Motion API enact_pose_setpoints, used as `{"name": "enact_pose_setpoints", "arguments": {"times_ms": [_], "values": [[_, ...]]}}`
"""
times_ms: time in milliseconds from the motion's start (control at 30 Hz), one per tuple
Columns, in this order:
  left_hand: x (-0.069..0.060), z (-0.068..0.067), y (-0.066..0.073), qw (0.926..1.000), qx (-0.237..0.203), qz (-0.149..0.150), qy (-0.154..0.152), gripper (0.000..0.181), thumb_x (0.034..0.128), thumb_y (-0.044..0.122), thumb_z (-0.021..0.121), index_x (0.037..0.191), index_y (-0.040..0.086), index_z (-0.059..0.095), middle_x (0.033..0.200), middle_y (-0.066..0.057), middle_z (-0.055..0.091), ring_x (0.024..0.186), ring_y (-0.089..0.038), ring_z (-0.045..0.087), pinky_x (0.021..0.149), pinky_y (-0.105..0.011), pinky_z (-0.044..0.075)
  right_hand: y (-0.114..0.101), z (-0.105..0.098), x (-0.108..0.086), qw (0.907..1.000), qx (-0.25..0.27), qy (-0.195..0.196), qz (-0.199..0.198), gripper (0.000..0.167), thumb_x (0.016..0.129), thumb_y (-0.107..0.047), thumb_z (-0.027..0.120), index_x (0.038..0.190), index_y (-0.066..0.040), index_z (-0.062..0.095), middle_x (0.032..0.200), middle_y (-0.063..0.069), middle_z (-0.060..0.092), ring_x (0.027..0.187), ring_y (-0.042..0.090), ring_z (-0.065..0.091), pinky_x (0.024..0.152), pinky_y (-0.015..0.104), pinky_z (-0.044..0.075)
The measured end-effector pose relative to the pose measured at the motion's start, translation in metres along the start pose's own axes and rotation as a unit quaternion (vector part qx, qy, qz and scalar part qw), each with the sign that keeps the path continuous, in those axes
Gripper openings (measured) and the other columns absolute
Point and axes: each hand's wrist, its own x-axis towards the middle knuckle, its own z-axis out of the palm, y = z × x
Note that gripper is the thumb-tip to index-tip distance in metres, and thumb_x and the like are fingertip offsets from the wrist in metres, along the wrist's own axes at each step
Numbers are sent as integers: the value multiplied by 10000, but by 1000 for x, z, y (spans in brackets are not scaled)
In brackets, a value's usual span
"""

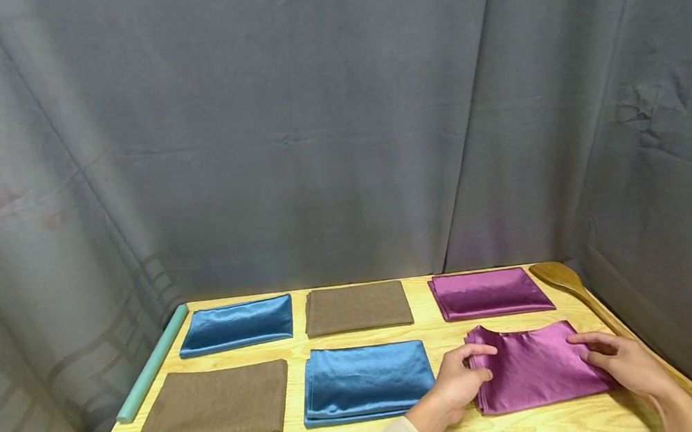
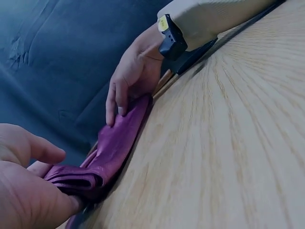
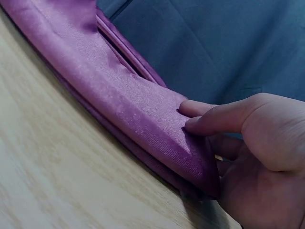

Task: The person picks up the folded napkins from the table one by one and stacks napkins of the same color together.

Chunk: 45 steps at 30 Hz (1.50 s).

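A folded purple satin cloth [image 1: 538,368] lies at the front right of the table, its far edge lifted in a wavy line. My left hand [image 1: 456,383] grips its left end; in the left wrist view the folded layers show between the thumb [image 2: 45,191] and fingers. At the opposite end, my right hand [image 1: 629,359] holds the edge. Two of its digits lie on top of the cloth [image 3: 128,105] in the right wrist view, while the others go behind the end and are partly hidden.
Behind is another folded purple cloth [image 1: 491,292]. Leftward lie blue cloths [image 1: 368,381] [image 1: 237,324] and brown cloths [image 1: 214,402] [image 1: 357,307], all folded. A wooden spoon [image 1: 606,316] runs along the right edge, a teal rod [image 1: 154,363] along the left. Grey curtains [image 1: 312,129] surround the table.
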Motion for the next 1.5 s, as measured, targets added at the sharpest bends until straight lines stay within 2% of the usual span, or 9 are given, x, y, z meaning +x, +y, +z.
{"name": "enact_pose_setpoints", "arguments": {"times_ms": [233,467,600,867,1033,1200,1300,1400,1500], "values": [[0,-3,-1,9994,311,-160,-31,468,722,-147,627,1097,82,787,1279,-11,624,1179,-170,503,956,-323,495,-1,-3,-4,9985,-234,73,-498,256,964,-48,671,1209,2,726,1114,-405,572,1000,-217,460,741,89,403],[3,-8,1,9997,204,-70,-133,468,713,-148,619,1104,48,786,1276,-22,628,1148,-158,522,916,-283,505,1,-5,-4,9984,-122,-431,-332,271,965,-8,650,1223,58,697,1079,-361,604,921,-129,525,716,146,480],[4,-11,1,9998,139,4,-151,476,713,-176,609,1108,31,774,1283,-46,636,1114,-148,564,873,-260,545,6,-4,-5,9984,290,-448,-195,284,973,7,626,1246,45,694,1109,-388,564,973,-149,520,746,136,497],[6,-19,6,9996,-171,76,-195,425,761,-197,615,1130,-27,739,1111,-29,642,730,-72,542,701,-190,503,10,-6,-6,9908,1264,-412,-265,334,1009,21,569,1259,-118,742,1174,-317,620,1058,-197,511,795,75,464],[7,-23,12,9992,-251,202,-245,420,778,-209,601,1146,-46,724,900,-17,643,685,-56,545,641,-187,500,5,-9,-5,9869,1553,-372,-252,327,1027,4,553,1319,-49,692,1167,-324,636,1063,-195,533,799,78,482],[8,-26,20,9990,-58,350,-255,421,801,-198,612,1165,-21,729,1038,-76,721,802,-91,647,713,-235,582,-1,-13,-4,9830,1766,-285,-409,344,1033,9,543,1336,-68,685,1163,-317,661,1063,-189,556,803,71,487],[9,-28,24,9992,104,242,-306,464,808,-190,617,1201,29,731,891,-39,707,729,-68,619,653,-228,561,-3,-15,-2,9779,2032,-250,-423,344,1030,21,542,1313,-86,704,1148,-272,705,1054,-168,587,802,77,497],[13,-29,28,9989,238,140,-391,543,798,-197,617,1255,77,721,665,31,565,587,-39,478,564,-192,464,-7,-16,0,9827,1827,-97,-288,299,1033,-15,563,1276,-87,722,1099,-258,721,1021,-160,593,790,79,493],[18,-32,34,9981,321,149,-500,605,786,-196,618,1308,99,697,656,34,537,567,-41,446,556,-187,437,-12,-17,2,9926,1208,141,-12,247,1036,-101,601,1241,-115,738,1042,-300,693,976,-175,571,762,78,481]]}}
